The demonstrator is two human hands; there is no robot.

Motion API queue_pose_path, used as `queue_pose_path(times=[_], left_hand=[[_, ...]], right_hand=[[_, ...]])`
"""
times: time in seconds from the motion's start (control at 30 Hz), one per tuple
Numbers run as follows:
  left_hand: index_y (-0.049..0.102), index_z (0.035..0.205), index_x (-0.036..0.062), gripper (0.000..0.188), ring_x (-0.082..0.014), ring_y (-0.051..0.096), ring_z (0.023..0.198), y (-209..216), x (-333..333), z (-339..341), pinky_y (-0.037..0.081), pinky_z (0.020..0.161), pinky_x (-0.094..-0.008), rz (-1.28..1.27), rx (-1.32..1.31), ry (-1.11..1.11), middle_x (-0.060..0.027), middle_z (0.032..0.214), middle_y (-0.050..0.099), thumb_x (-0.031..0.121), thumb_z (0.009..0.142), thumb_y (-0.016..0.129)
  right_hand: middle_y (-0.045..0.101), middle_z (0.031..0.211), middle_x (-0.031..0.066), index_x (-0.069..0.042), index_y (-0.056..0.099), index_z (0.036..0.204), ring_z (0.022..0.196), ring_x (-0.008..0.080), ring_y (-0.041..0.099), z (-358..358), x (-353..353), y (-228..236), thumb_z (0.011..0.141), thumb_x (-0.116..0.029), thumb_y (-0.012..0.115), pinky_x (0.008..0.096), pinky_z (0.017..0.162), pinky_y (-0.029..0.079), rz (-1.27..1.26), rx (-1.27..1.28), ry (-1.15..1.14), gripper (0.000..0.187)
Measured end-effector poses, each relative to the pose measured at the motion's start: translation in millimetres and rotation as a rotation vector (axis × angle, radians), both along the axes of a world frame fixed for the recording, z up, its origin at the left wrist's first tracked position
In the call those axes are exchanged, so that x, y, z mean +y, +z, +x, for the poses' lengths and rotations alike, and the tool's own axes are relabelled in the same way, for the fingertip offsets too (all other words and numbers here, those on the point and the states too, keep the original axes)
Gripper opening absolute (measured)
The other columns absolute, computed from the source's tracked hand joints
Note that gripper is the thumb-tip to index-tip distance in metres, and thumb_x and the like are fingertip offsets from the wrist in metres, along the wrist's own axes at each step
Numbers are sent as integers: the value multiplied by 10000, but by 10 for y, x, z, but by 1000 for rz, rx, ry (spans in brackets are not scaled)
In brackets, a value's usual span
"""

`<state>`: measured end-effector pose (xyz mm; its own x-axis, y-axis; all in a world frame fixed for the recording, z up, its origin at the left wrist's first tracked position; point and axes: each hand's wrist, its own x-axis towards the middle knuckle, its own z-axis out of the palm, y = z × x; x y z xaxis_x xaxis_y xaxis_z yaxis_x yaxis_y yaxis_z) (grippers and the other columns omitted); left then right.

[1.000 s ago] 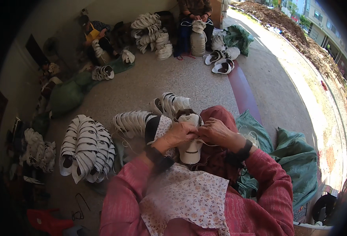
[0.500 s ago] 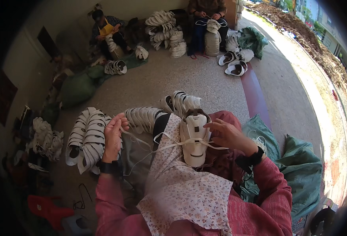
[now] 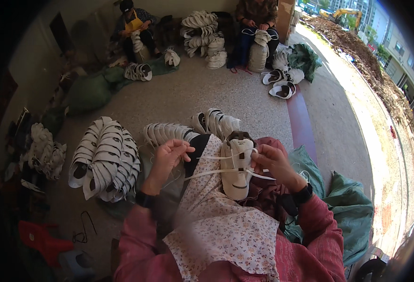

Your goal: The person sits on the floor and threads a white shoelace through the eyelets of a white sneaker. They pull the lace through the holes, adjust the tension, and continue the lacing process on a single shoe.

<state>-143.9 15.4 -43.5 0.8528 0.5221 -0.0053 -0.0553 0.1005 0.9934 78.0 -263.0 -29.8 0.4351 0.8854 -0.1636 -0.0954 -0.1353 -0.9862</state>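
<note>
A white shoe upper (image 3: 235, 181) with a brown collar lies toe toward me over a dark red padded form on my lap. A flat white shoelace (image 3: 207, 174) runs across its eyelets, with loose ends to both sides. Left of the shoe, my left hand (image 3: 168, 162) is closed in a pinch, a strand of lace stretching from near its fingertips to the upper. My right hand (image 3: 275, 164) is at the upper's right edge, thumb and fingers pinched on the lace by the eyelets; its fingertips partly hide the strand.
Stacks of nested white shoe uppers (image 3: 108, 162) stand at my left, with another row (image 3: 167, 133) ahead. Green sacks (image 3: 350, 207) lie at my right. A red stool (image 3: 42, 242) is at lower left. Two people sit working at the back, uppers around them.
My left hand has moved right, closer to the shoe, and lower. My right hand's spread fingers have closed at the shoe's edge. The view has shifted slightly.
</note>
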Motion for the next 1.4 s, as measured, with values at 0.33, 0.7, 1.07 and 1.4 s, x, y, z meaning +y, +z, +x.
queue_pose_path(times=[0.33,0.7,1.07,1.4], left_hand=[[727,958,113,194,-317,700,773,-572,-698,577,532,678,-404,923,127,-221,-138,841,712,278,947,624],[639,803,83,200,-377,656,698,-551,-748,548,496,630,-470,955,177,-229,-163,732,647,250,902,592],[622,734,66,180,-398,650,649,-531,-948,663,501,605,-497,971,133,-152,-180,658,633,199,855,626],[650,815,57,170,-384,675,755,-554,-797,742,521,673,-488,1112,138,-262,-175,817,675,222,846,678]], right_hand=[[602,821,-12,-54,612,1078,665,75,534,611,-1459,-961,1044,-224,573,209,603,451,266,701,-596,178],[598,818,-18,-88,592,1079,663,94,544,641,-1711,-1539,1027,-208,592,230,603,456,306,760,-731,131],[610,888,-20,-62,620,1155,738,78,567,679,-1976,-1354,1019,-249,618,230,619,469,221,444,-821,231],[677,927,40,-69,751,894,876,201,631,571,-1468,-843,872,-177,733,335,766,504,-432,-925,-503,112]])
